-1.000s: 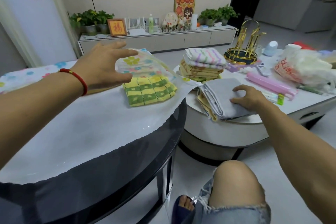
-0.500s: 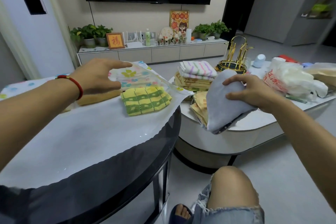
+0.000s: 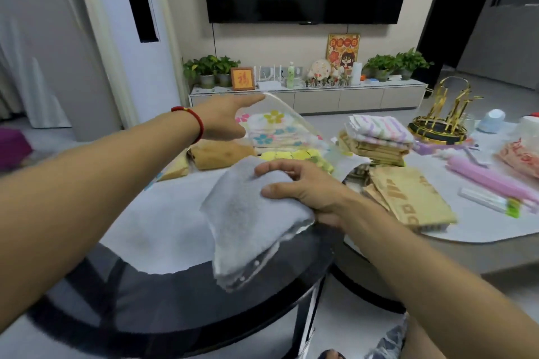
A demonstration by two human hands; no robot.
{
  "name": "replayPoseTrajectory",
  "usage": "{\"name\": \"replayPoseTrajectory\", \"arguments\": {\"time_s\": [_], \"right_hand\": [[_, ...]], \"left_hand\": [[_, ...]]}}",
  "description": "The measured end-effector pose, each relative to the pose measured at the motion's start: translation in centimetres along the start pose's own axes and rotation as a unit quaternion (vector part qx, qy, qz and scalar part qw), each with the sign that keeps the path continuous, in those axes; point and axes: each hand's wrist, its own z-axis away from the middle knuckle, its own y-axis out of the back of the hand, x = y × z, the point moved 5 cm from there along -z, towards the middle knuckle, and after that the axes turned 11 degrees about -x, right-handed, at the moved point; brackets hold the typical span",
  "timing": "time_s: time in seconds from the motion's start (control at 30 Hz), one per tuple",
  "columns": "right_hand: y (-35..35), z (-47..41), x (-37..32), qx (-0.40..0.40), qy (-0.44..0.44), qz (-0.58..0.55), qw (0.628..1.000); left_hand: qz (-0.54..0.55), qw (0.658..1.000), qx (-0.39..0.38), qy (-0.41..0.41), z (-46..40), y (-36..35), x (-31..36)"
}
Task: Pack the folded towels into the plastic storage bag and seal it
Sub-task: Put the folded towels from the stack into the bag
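Note:
My right hand grips a folded grey towel and holds it above the dark round table, just in front of the bag's mouth. My left hand holds up the top flap of the clear plastic storage bag, keeping its mouth lifted. Inside the bag lie a flower-print towel and a yellow-green checked towel. On the white table to the right sit a tan patterned towel and a stack of tan towels topped by a striped pastel towel.
An orange-brown rolled cloth lies left of the bag. The white table also carries a gold rack, a pink tube, a small box and plastic bags. A white sheet covers the round table.
My right hand lifted the grey towel off the white table and carried it left to the bag's mouth. My left hand raised the bag's flap higher. The camera tilted up.

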Motion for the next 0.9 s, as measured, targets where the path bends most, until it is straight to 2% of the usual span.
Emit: {"name": "replayPoseTrajectory", "arguments": {"time_s": [0.13, 0.2, 0.27, 0.33, 0.43, 0.57, 0.67, 0.8, 0.83, 0.9], "right_hand": [[-2.6, -7.9, 3.1, 0.166, 0.077, -0.103, 0.978], [-3.4, -10.0, 5.4, 0.246, 0.08, -0.098, 0.961], [-4.7, -10.9, 8.5, 0.271, 0.013, -0.077, 0.959], [-5.9, -11.1, 10.7, 0.259, -0.049, -0.077, 0.961], [-5.7, -11.0, 10.6, 0.28, -0.035, -0.007, 0.959], [-6.0, -10.3, 10.4, 0.371, -0.005, 0.013, 0.928], [-7.1, -10.5, 10.6, 0.352, -0.019, 0.049, 0.935], [-6.2, -10.6, 9.4, 0.243, -0.054, 0.182, 0.951], [-6.0, -10.3, 9.1, 0.231, -0.064, 0.256, 0.936], [-5.6, -9.8, 8.6, 0.236, -0.076, 0.426, 0.87]], "left_hand": [[-0.034, 0.999, 0.025, 0.01, 0.5, 1.4, -0.2], [-0.037, 0.999, 0.025, 0.011, 0.6, 1.8, -0.3], [-0.032, 0.999, 0.023, 0.007, 0.8, 1.9, -0.3], [-0.033, 0.999, 0.023, 0.001, 0.8, 1.9, -0.3], [-0.029, 0.999, 0.03, -0.005, 0.8, 1.7, -0.6], [-0.023, 0.999, 0.039, -0.012, 0.9, 1.5, -0.7], [-0.022, 0.999, 0.04, -0.013, 1.1, 1.3, -0.6], [-0.028, 0.999, 0.036, -0.018, 1.4, 0.8, -0.5], [-0.031, 0.999, 0.037, -0.018, 1.5, 0.7, -0.5], [-0.032, 0.998, 0.043, -0.02, 1.8, 0.7, -0.5]]}}
